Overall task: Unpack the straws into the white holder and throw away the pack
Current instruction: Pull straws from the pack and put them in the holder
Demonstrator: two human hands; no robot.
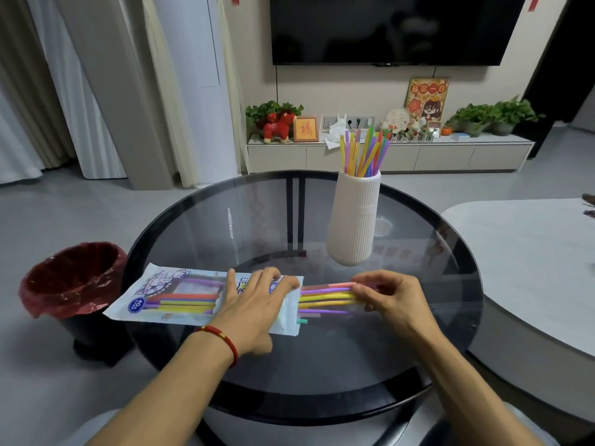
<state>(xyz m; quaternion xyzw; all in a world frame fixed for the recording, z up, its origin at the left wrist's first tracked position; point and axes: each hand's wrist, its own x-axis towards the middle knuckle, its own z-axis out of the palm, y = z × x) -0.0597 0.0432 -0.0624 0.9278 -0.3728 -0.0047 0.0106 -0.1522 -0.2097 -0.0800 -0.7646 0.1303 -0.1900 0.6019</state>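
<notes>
From the head camera we look down on a round table [418, 365] of dark smoked glass with a black rim, and much is only half shown to us: our left hand [254, 304] lies flat across the open end of the pack [167, 299], fingers straight and pressing it to the glass, so the printing under the palm is hidden and we cannot read the rest. A red cord bracelet [222, 339] rings that wrist. The pack is a thin, glossy plastic sleeve, white and blue, lying lengthwise with its mouth toward the right; through its clear window we make out orange, yellow and purple bands. A bundle of straws [325, 299] sticks out of that mouth, slim smooth tubes in pink, purple, yellow and one teal stub, their far ends covered by our right hand [386, 300], whose curled fingers pinch them; how many it holds we cannot tell. Beyond, well apart from the hands, the white holder [354, 220] stands upright, a ribbed matte vase shape, with more coloured straws fanned out of its top. Left of the table, on the floor, sits a bin [74, 284] lined with a crinkled red bag, its base partly cut off by the table edge.
</notes>
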